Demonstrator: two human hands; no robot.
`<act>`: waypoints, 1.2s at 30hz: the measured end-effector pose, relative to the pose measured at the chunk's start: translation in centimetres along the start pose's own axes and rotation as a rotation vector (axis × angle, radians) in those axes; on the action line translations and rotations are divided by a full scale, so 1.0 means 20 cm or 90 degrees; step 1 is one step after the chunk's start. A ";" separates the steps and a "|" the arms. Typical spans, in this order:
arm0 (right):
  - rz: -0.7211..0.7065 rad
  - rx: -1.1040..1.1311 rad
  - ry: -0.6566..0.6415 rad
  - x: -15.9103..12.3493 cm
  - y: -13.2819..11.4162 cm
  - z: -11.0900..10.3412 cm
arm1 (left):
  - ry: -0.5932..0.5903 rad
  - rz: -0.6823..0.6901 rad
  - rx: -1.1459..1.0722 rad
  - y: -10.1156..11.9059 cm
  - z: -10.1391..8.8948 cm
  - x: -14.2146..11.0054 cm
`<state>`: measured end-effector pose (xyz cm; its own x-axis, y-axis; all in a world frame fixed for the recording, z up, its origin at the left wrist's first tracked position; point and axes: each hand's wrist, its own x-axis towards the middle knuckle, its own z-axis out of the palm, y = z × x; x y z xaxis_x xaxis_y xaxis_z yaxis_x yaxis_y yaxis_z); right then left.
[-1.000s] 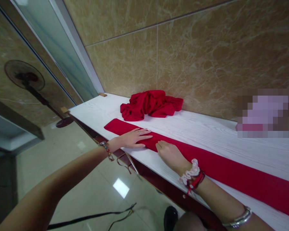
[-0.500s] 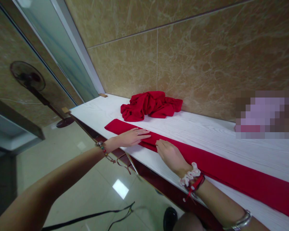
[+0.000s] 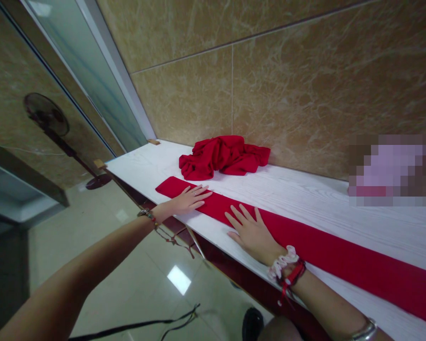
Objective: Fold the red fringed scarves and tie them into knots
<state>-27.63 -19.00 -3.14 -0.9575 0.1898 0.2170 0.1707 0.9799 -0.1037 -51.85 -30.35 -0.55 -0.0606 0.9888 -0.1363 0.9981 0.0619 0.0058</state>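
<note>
A long, flat folded strip of red cloth (image 3: 326, 248) runs along the white wood-grain table (image 3: 298, 192), from left of centre to the right edge of view. My left hand (image 3: 185, 201) lies flat on it near its far left end, fingers stretched out. Further right, my right hand (image 3: 252, 232) rests on the strip's near edge with its fingers spread. Neither hand grips anything. Behind the strip sits a crumpled heap of red cloth (image 3: 222, 158), apart from both hands.
A tan marble-tiled wall (image 3: 287, 94) rises along the table's back edge. At left, a standing fan (image 3: 48, 113) is on the tiled floor. A black strap (image 3: 135, 327) hangs low in front. A blurred-out patch (image 3: 394, 170) covers something at the table's right.
My right hand's fingers, bent at the strip's near edge before, are now spread flat. My left hand has slid slightly left. The strip's near edge looks smoother between the hands.
</note>
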 end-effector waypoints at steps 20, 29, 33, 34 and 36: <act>-0.026 0.039 -0.002 0.27 -0.11 0.05 | 0.154 -0.256 0.100 -0.43 0.16 -0.12; 0.033 0.002 -0.027 0.11 -0.05 -0.01 | 0.074 -0.387 0.139 -0.23 0.06 -0.04; 0.134 -0.050 -0.023 -0.15 0.08 -0.08 | 0.091 -0.437 0.140 -0.17 0.02 -0.01; 0.159 -0.064 -0.027 -0.24 0.13 -0.10 | 0.102 -0.444 0.144 -0.15 0.00 0.00; 0.208 -0.094 -0.040 -0.41 0.22 -0.16 | 0.129 -0.448 0.154 -0.09 -0.03 0.03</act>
<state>-18.29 -16.12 -2.36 -0.8584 0.4951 0.1344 0.4978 0.8672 -0.0150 -53.72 -29.80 -0.10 -0.6598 0.7349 0.1568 0.6979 0.6767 -0.2348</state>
